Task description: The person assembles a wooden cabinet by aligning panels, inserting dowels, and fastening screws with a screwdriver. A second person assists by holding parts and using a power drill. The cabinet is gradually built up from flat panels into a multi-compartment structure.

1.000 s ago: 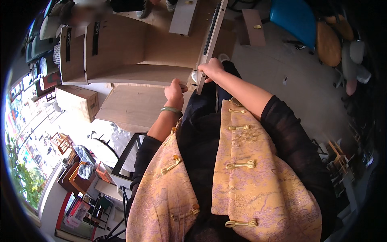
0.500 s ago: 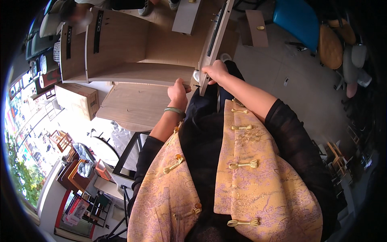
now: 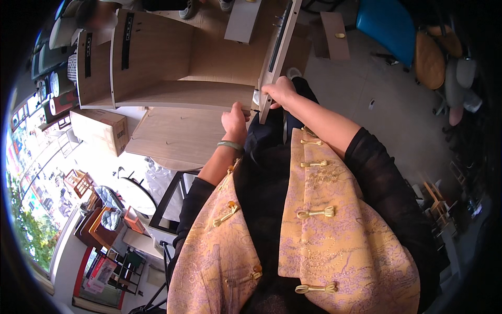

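A wood-grain cabinet frame point(image 3: 157, 94) lies on its side ahead of me, with black drawer runners on its inner walls. My left hand point(image 3: 235, 123) is closed around the end of its near board, thumb on top. To the right stands a long, narrow side panel point(image 3: 268, 89) carrying a black runner point(image 3: 281, 43). My right hand point(image 3: 281, 93) grips this panel near its lower end, fingers wrapped over the edge. A small dark fitting point(image 3: 255, 110) shows in the narrow gap between board and panel. Whether the two touch further up, I cannot tell.
Below the frame lies a rounded wooden board point(image 3: 172, 133) with small pegs. A cardboard box point(image 3: 99, 130) stands left. Loose drawer fronts point(image 3: 334, 35) with gold knobs and a blue chair point(image 3: 384, 31) are at the far right. Another person point(image 3: 99, 18) is at the far left.
My left hand has shifted slightly right, toward the side panel, and the gap at the dark fitting looks a little smaller. My right hand keeps its grip on the panel.
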### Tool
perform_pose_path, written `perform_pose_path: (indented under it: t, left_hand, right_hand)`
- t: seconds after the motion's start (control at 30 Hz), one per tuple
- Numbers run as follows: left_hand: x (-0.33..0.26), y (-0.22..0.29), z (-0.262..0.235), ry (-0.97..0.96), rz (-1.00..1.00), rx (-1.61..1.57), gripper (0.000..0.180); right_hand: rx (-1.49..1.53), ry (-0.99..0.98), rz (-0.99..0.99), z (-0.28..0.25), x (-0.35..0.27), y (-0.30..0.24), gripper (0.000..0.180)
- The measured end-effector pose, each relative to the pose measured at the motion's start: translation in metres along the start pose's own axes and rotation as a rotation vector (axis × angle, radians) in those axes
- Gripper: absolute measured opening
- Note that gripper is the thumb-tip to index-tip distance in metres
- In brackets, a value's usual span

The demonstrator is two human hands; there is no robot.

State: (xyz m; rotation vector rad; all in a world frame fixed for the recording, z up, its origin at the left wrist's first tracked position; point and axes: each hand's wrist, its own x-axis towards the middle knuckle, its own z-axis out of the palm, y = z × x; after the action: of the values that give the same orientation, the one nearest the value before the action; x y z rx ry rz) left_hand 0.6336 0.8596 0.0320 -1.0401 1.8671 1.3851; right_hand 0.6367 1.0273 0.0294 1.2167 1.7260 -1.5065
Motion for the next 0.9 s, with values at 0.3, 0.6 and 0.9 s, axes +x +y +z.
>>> perform_pose_path:
  t: [0.3,0.6,0.9]
  left_hand:
    - [0.003,-0.011,0.004,0.07,0.031,0.053,0.032]
    - [0.002,-0.013,-0.001,-0.045,0.043,0.059,0.03]
    - [0.016,-0.03,-0.001,0.001,0.142,0.057,0.039]
  right_hand:
    - [0.07,0.017,0.03,-0.003,-0.001,-0.001,0.026]
    - [0.012,0.031,0.084,-0.003,-0.005,-0.007,0.025]
    - [-0.024,0.033,0.103,-0.007,-0.017,-0.011,0.024]
